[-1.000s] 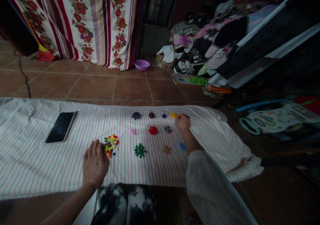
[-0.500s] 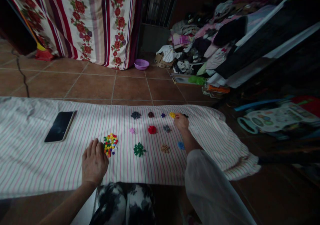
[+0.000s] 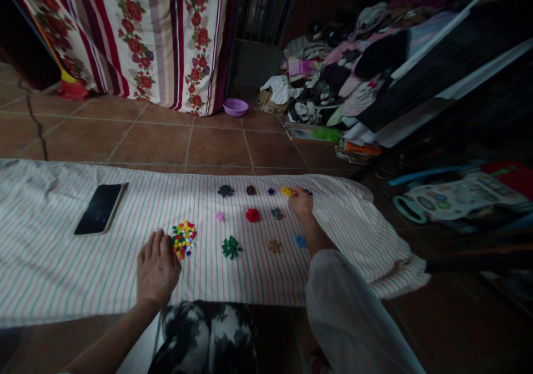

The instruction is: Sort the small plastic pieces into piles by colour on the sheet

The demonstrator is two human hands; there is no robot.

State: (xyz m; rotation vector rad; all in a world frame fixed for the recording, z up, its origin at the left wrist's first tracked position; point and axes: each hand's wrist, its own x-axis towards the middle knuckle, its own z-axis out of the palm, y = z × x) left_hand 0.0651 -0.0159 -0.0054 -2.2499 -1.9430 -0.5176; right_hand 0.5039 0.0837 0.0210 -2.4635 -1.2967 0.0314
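Small bright-yellow, blocky pieces, probably plastic (image 3: 286,191), sit in a little heap on the far side of the striped-cloth-covered bench (image 3: 104,274), right at the fingertips of the right hand (image 3: 301,202); can't tell if its grip has a piece. Left hand (image 3: 158,271) flat, fingers extended, grip loose, beside the multicoloured pile of small pieces (image 3: 184,238). Pieces likely light, stiff, hard to break, maybe slippery; best pinched singly by opposite sides.

Dim light, brighter on the striped cloth (image 3: 258,279), the right edge dark, blurred
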